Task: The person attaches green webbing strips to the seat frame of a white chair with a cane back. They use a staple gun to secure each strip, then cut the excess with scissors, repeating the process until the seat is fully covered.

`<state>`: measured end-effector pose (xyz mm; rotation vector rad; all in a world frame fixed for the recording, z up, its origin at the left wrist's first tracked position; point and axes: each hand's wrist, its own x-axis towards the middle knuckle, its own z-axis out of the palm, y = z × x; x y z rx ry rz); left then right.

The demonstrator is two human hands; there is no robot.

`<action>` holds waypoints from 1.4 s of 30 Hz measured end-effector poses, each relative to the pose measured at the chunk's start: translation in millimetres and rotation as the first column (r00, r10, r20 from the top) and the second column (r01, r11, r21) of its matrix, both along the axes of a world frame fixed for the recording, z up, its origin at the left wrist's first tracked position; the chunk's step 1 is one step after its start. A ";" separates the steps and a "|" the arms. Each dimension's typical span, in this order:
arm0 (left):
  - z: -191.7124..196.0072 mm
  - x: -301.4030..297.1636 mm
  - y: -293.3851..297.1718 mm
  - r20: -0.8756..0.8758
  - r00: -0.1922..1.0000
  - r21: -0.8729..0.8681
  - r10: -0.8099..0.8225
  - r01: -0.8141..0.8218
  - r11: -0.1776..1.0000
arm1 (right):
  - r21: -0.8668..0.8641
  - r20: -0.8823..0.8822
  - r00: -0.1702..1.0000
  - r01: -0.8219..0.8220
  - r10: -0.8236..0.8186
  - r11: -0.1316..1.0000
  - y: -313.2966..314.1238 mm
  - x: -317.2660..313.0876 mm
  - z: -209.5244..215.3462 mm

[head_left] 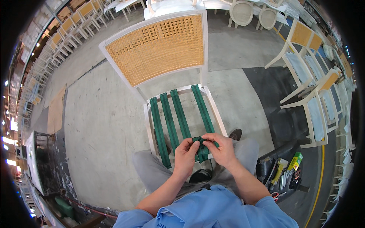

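Note:
A white-framed chair (146, 114) with a woven cane back (159, 47) stands in front of me. Several green webbing straps (178, 114) run front to back across its open seat frame. My left hand (186, 155) and my right hand (220, 148) meet at the seat's front rail. Both pinch the folded end of a green strap (201, 150) between fingers and thumbs. My knees in grey trousers sit under the seat's front edge.
A black tool bag (283, 171) with pliers and a yellow-green tool lies on the floor to my right. More white chairs (304, 64) stand at the right and along the back. A dark cabinet (45, 163) stands to the left.

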<state>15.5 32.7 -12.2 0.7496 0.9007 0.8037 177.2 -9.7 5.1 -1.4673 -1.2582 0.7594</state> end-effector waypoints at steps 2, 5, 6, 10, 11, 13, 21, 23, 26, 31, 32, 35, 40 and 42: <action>-5.1 0.0 11.0 -0.032 0.999 0.033 -0.017 0.018 0.999 | 0.012 0.063 0.998 -0.014 0.013 1.000 10.5 3.4 -2.8; -12.9 3.4 26.3 -0.112 0.994 0.101 -0.008 0.019 0.995 | 0.015 0.139 0.990 -0.032 0.030 0.999 26.6 10.1 -8.2; -13.3 7.1 31.2 -0.146 0.989 0.131 0.016 0.004 0.991 | 0.013 0.162 0.986 -0.037 0.034 0.999 32.3 12.9 -10.7; -7.4 17.9 55.8 -0.400 0.914 0.347 0.073 0.077 0.935 | -0.014 0.184 0.983 -0.023 0.025 1.000 57.6 24.3 -24.6; -13.4 19.8 64.3 -0.449 0.889 0.444 0.090 0.134 0.886 | -0.023 0.199 0.980 -0.028 0.032 0.999 62.8 28.1 -30.5; -25.4 18.7 84.3 -0.538 0.828 0.611 0.156 0.256 0.749 | -0.025 0.219 0.975 -0.043 0.048 0.999 79.8 30.7 -36.0; -72.1 30.3 158.7 -0.652 0.739 0.578 0.169 0.340 0.742 | -0.088 0.289 0.943 -0.148 0.167 0.985 162.0 45.3 -79.9; -90.8 30.6 182.4 -0.667 0.711 0.594 0.223 0.327 0.735 | -0.100 0.299 0.937 -0.157 0.180 0.983 197.4 45.1 -97.7; -119.1 41.8 212.9 -0.683 0.667 0.617 0.298 0.310 0.723 | -0.159 0.343 0.923 -0.125 0.173 0.979 259.7 59.9 -141.3; -149.6 54.3 228.3 -0.753 0.581 0.607 0.307 0.435 0.665 | -0.256 0.489 0.865 0.016 0.115 0.966 338.6 76.9 -187.3; -155.9 55.3 229.8 -0.759 0.564 0.619 0.326 0.468 0.630 | -0.295 0.503 0.856 0.039 0.120 0.955 345.8 75.0 -191.3; -172.0 55.0 240.8 -0.789 0.525 0.595 0.320 0.523 0.610 | -0.377 0.523 0.839 0.071 0.149 0.924 359.1 64.6 -197.7; -190.1 67.0 265.7 -0.858 0.379 0.513 0.346 0.661 0.548 | -0.380 0.511 0.842 0.043 0.171 0.924 362.7 60.8 -201.1; -195.2 71.9 268.7 -0.872 0.342 0.487 0.351 0.687 0.540 | -0.366 0.517 0.842 0.054 0.155 0.929 362.8 60.3 -202.1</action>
